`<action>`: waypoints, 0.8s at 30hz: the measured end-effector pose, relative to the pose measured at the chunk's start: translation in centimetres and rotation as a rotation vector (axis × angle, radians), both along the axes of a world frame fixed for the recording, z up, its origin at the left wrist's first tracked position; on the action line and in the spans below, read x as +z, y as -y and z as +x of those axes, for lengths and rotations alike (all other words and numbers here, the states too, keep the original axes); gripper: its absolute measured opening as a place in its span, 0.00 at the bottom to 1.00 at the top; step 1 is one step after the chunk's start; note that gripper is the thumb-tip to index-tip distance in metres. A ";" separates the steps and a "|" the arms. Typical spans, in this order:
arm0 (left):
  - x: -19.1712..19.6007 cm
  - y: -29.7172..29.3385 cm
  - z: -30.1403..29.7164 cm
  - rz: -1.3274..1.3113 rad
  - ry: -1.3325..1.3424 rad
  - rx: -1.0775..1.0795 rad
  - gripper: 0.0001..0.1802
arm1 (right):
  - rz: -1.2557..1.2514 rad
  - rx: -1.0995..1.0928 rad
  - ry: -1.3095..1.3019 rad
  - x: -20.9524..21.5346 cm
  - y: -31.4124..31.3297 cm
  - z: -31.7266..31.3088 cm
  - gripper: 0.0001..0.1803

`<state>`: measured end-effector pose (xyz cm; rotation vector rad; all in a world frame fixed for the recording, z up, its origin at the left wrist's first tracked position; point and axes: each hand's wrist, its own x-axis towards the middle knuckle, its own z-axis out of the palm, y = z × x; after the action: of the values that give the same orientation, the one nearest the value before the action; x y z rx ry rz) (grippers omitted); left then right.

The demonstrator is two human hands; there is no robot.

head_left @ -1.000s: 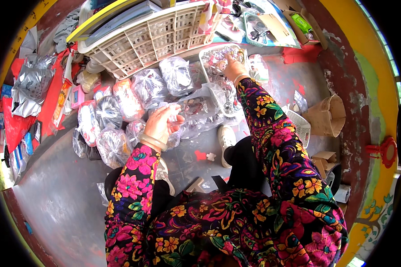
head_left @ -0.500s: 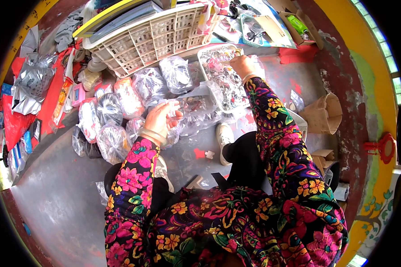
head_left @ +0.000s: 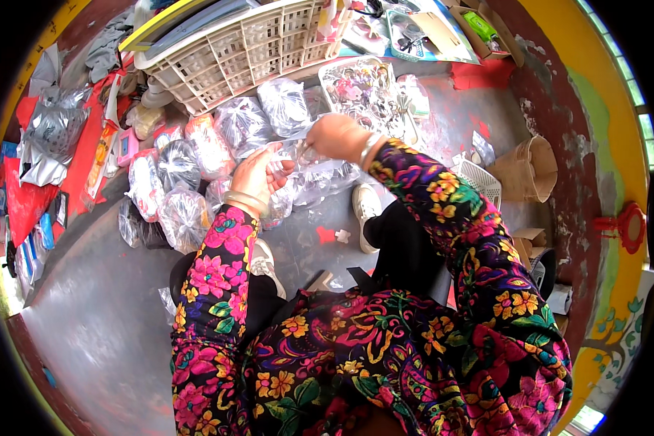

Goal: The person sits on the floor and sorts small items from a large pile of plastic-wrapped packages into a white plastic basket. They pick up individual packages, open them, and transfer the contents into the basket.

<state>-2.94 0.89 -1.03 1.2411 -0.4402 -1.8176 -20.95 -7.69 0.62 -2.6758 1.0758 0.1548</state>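
My left hand (head_left: 258,176) is closed, with a bit of clear plastic bag (head_left: 282,166) between its fingers. Close beside it, my right hand (head_left: 339,136) is bent in with its fingers pinched together; what they hold is too small to make out. Beyond the right hand stands a white tray (head_left: 394,74) of small mixed trinkets, some pink and some metallic. Below the right hand lies a clear plastic bag with dark contents (head_left: 323,180). Several filled clear bags (head_left: 185,225) are heaped to the left of my left hand.
A cream plastic crate (head_left: 232,62) stands behind the bags. To the right are a white slotted basket (head_left: 479,182) and an open brown paper bag (head_left: 532,171). Silvery packages (head_left: 54,134) lie far left. My shoes (head_left: 367,214) are on the grey floor below the bags.
My right hand has come away from the trinket tray, moving left and nearer, to beside my left hand. The left hand has shifted only slightly.
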 end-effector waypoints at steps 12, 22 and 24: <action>0.3 0.5 0.0 0.136 -0.082 0.058 0.13 | 0.027 0.015 -0.110 -6.9 -0.9 4.3 0.09; 0.0 0.6 0.4 0.135 -0.106 0.058 0.15 | 0.469 -0.004 0.285 -2.9 3.3 0.2 0.11; 0.6 -0.2 1.4 0.126 -0.059 0.075 0.15 | 0.603 -0.320 0.429 -0.2 4.7 -1.1 0.10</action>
<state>-1.51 1.10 -0.47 1.2687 -0.2460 -1.8360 -22.05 -12.38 0.41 -1.8654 1.0802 -0.1327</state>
